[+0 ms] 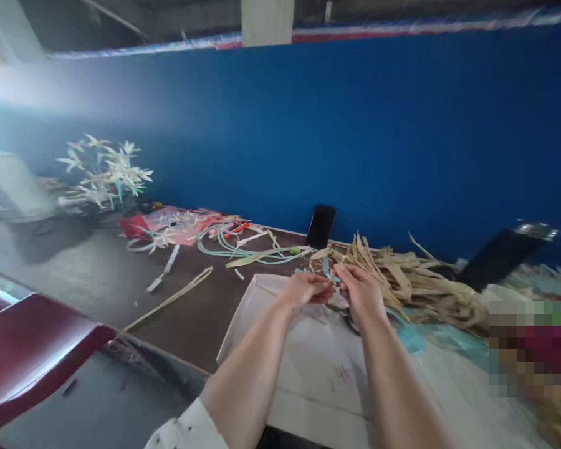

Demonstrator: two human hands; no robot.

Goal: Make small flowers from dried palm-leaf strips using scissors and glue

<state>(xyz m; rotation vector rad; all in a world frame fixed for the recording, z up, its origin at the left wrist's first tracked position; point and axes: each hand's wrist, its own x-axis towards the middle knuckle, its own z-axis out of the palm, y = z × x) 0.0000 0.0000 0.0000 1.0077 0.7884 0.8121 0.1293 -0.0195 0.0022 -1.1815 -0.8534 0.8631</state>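
Observation:
My left hand (310,290) and my right hand (358,288) meet above a white board (318,362), their fingertips almost touching. Both are closed in a pinch around a small light-blue strip (326,267) that pokes up between them; its far end and exact shape are hidden by the fingers and blurred. Just right of my right hand lies a heap of dry, straw-coloured husk strips (402,274). A dark round-edged object (350,322) shows partly beneath my right hand.
A phone (321,226) leans against the blue wall. Pale green cords (219,249), red and pink scraps (182,224) and a folded straw strip (168,302) lie leftward. White handmade flowers (112,168) stand farther back. A red chair (37,349) is at left; a dark slab (500,255) leans at right.

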